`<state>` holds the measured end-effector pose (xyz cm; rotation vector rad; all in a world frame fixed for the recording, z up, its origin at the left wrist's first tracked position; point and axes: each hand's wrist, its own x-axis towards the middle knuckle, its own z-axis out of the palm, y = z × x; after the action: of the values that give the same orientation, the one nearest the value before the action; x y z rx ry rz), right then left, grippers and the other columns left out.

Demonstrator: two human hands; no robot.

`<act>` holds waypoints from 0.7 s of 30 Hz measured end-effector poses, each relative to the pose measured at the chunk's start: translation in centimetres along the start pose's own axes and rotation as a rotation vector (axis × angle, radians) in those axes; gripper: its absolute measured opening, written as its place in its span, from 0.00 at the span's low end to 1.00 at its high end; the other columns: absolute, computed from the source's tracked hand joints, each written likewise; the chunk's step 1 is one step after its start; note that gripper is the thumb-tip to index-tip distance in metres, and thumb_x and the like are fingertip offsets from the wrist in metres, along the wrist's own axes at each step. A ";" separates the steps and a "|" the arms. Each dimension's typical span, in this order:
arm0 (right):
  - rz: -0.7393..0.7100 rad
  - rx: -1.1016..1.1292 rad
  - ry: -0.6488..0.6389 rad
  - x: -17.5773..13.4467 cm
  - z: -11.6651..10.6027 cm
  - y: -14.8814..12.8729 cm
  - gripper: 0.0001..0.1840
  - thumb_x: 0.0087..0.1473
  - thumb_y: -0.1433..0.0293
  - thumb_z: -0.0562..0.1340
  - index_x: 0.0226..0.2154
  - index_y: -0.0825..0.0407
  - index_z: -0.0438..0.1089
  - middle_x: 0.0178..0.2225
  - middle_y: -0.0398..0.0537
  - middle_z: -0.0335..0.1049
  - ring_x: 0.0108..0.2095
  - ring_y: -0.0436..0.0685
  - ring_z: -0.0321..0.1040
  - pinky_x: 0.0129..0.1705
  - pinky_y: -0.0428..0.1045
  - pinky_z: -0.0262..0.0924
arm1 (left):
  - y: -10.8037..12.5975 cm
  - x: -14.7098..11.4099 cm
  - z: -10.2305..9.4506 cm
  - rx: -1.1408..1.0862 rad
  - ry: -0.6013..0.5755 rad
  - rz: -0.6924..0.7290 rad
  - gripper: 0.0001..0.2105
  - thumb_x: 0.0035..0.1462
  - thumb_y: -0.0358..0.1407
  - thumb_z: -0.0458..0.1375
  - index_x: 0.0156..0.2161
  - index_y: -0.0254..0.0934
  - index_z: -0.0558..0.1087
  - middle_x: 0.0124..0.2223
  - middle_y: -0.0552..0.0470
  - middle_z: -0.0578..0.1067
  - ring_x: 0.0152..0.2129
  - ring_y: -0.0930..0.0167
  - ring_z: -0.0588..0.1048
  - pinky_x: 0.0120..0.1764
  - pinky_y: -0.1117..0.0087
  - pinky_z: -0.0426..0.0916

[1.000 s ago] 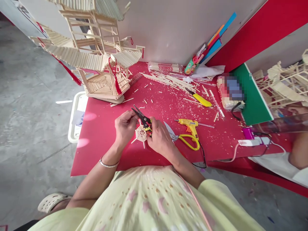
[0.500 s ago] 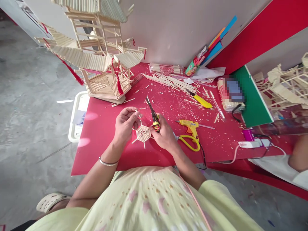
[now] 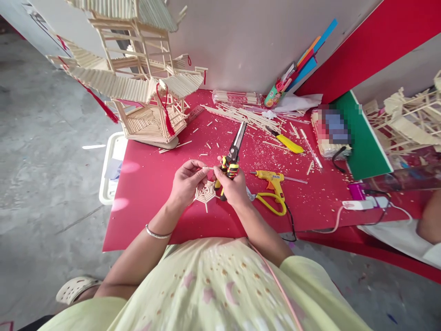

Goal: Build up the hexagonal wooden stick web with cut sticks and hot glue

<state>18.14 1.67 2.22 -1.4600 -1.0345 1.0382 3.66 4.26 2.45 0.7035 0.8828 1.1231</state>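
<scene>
My left hand (image 3: 189, 180) pinches one end of a short wooden stick (image 3: 210, 168) between thumb and fingertips. The thumb and finger of my right hand (image 3: 234, 186) meet the stick's other end. That same right hand also grips yellow-and-black handled snips (image 3: 235, 149), their dark blades pointing away from me. Just below my fingers, a small hexagonal web of sticks (image 3: 206, 193) lies on the red table (image 3: 148, 197), with stick ends jutting from its corners. My left fingers cover part of its upper edge.
A stick-built pagoda (image 3: 138, 87) with red tassels stands at the back left. Loose sticks (image 3: 241, 117), a yellow cutter knife (image 3: 289, 143) and a yellow glue gun (image 3: 272, 179) lie to the right. Behind are a pen cup (image 3: 274, 94) and a power strip (image 3: 358, 204) sits far right.
My hands have come together at the short stick. The snips have swung upright and to the right in my right hand, which has moved off the hexagonal web.
</scene>
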 end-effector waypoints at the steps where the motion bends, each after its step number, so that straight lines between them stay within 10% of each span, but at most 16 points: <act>1: -0.021 -0.003 -0.006 0.2 -0.2 0.1 0.27 0.57 0.51 0.67 0.52 0.50 0.72 0.39 0.47 0.78 0.37 0.56 0.75 0.43 0.51 0.70 | 0.0 0.0 0.0 0.018 -0.010 -0.014 0.18 0.43 0.38 0.76 0.35 0.36 0.74 0.21 0.57 0.74 0.13 0.79 0.67 0.16 0.79 0.59; 14: -0.215 -0.314 -0.341 1.2 -2.7 -1.9 0.13 0.57 0.65 0.63 0.46 0.48 0.68 0.35 0.40 0.74 0.35 0.54 0.72 0.43 0.51 0.65 | 0.4 0.6 -2.1 0.225 -0.314 -0.369 0.20 0.45 0.45 0.76 0.34 0.29 0.80 0.29 0.43 0.82 0.20 0.72 0.78 0.21 0.76 0.70; 21: -0.201 -0.409 -0.234 -0.1 -3.3 -1.6 0.16 0.57 0.65 0.62 0.49 0.48 0.67 0.42 0.46 0.76 0.41 0.58 0.74 0.47 0.54 0.67 | 0.3 0.9 -2.2 0.045 -0.160 -0.246 0.19 0.45 0.44 0.77 0.34 0.31 0.80 0.29 0.48 0.80 0.21 0.74 0.76 0.21 0.78 0.68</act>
<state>21.13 0.97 4.11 -1.5368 -1.6006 0.8996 1.78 5.34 1.41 0.6906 0.8350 0.8194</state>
